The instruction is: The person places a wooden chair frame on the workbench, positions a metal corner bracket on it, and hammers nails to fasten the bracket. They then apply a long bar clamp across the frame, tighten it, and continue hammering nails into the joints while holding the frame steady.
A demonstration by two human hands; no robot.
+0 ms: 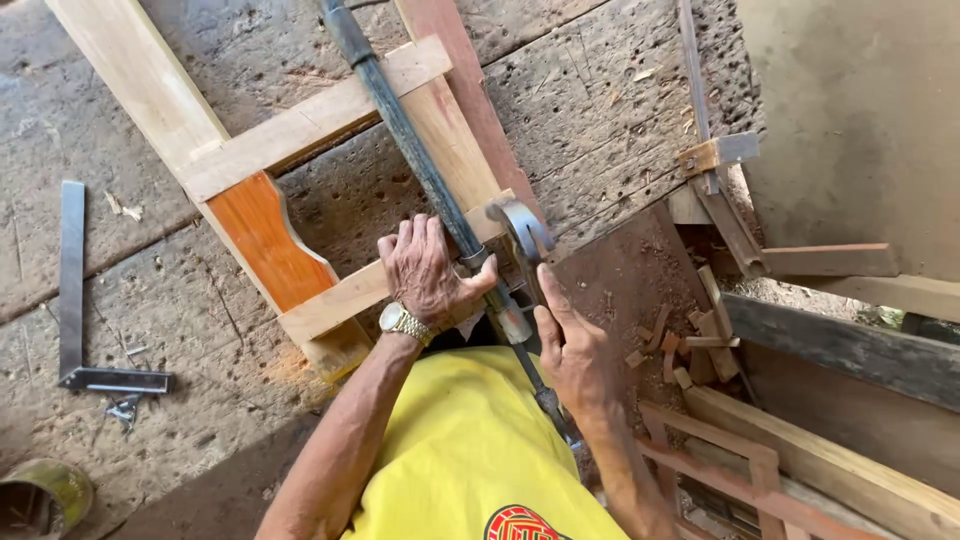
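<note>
A worn, pitted grey wooden workbench fills the view from above. On it lies a pale wooden frame of rails and cross slats, with one orange-stained curved panel set between two slats. A long dark metal bar clamp runs diagonally across the frame, from the top of the view down toward the person in a yellow shirt.

The left hand, a metal watch at its wrist, lies over the bar where it meets the lower slat, fingers curled around the bar and pressing it down. The right hand sits just beside the clamp's curved grey steel jaw, fingers wrapped about the screw end near the bench edge; whether they grip tightly cannot be told.

To tighten well, judging from this pose, the bar should stay flat and square across the slats, with pressure added slowly so the joints close evenly.

To the left, well apart, lies a steel try square. Small reddish wood offcuts lie scattered at right.
</note>
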